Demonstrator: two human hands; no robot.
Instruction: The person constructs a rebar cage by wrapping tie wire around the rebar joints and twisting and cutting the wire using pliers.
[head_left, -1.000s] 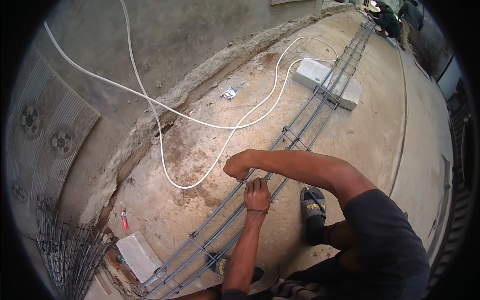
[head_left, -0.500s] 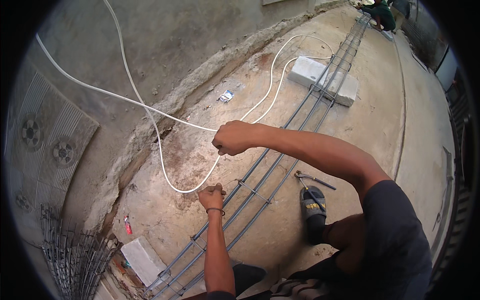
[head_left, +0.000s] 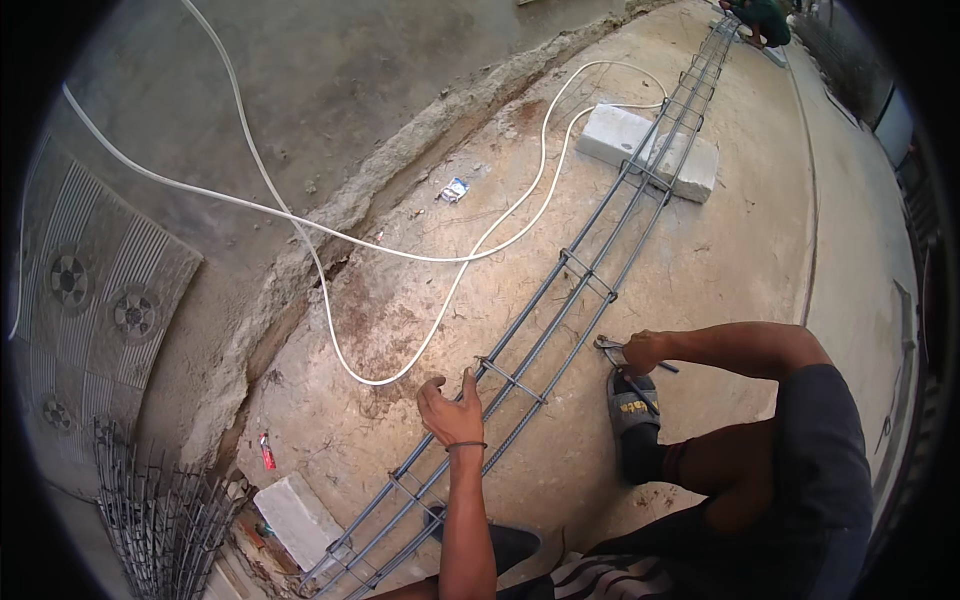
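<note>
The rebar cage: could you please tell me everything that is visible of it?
The cage is a long, narrow frame of grey, steel-looking bars, at least one ribbed, joined by spaced cross-pieces. It slants from lower left to far upper right, crossing over pale blocks, seemingly raised on them. The left hand is at its left bar, partly hiding it; contact is unclear.

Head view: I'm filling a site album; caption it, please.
Left hand at a steel cage, right hand at the pliers by a sandal.

Tan concrete floor, grey plastered wall at left, rough ledge along its base, patterned grey panel
</note>
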